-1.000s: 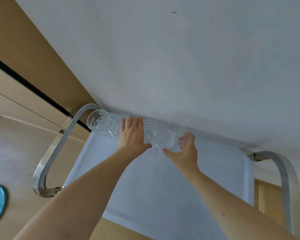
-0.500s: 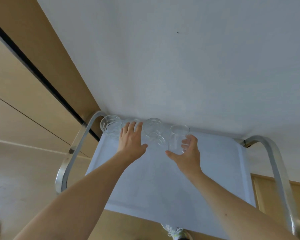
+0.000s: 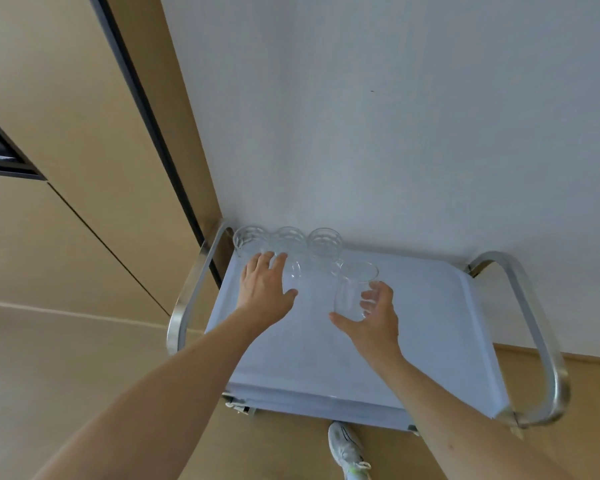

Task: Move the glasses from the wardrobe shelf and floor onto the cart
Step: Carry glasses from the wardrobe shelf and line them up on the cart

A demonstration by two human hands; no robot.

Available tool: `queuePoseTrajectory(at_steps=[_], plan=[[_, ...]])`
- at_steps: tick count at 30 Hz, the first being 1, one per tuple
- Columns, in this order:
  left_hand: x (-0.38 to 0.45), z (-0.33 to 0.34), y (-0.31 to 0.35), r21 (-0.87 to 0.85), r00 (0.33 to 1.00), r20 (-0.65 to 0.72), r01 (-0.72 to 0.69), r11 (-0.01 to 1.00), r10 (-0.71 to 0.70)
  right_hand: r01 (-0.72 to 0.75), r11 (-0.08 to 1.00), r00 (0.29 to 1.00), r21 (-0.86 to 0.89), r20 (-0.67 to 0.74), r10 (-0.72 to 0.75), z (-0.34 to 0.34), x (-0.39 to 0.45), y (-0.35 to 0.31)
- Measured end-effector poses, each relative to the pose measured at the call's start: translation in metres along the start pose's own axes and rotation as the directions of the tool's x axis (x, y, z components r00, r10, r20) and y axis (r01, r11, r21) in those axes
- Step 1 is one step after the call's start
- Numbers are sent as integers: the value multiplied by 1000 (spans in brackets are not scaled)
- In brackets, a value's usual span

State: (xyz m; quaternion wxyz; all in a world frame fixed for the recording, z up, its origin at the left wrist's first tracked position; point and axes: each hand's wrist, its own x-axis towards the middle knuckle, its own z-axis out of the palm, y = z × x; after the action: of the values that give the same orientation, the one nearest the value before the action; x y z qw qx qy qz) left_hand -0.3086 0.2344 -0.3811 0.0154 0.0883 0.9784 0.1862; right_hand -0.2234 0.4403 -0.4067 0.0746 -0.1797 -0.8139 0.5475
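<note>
Head view: a cart point(image 3: 430, 341) with a pale blue top and curved metal handles at either end stands against a white wall point(image 3: 395, 116), with tan wardrobe panels point(image 3: 66, 133) to its left. Three patterned glasses sit in a row along the cart's far edge, toward 11 o'clock: the leftmost glass point(image 3: 248, 239) at the corner by the left handle point(image 3: 191, 289), the middle glass point(image 3: 289, 240) just beside it, the third glass point(image 3: 325, 241) next along. All three stand upright, mouths up.

The left hand point(image 3: 264, 289) lies palm down with fingers straight and spread, fingertips reaching the base of the leftmost and middle glasses; it holds nothing. The right hand point(image 3: 371, 317) curls thumb and fingers round a plain clear tumbler point(image 3: 354, 289), gripping its lower part. The tumbler's long axis runs nearly vertical, leaning slightly, mouth toward 12 o'clock. Whether its base touches the cart top I cannot tell.

A pale sneaker point(image 3: 347, 448) shows at 6 o'clock below the cart.
</note>
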Motion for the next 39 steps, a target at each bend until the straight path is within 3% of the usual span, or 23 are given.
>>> queuePoseTrajectory(at_steps=[11,39], plan=[[-69,39,4,-75,996,51,72,995,-68,-24,996,998,-86,50,28,-8,-58,28],[-313,127,94,-37,964,186,202,979,-192,-138,990,970,-9,201,137,-104,-231,141]])
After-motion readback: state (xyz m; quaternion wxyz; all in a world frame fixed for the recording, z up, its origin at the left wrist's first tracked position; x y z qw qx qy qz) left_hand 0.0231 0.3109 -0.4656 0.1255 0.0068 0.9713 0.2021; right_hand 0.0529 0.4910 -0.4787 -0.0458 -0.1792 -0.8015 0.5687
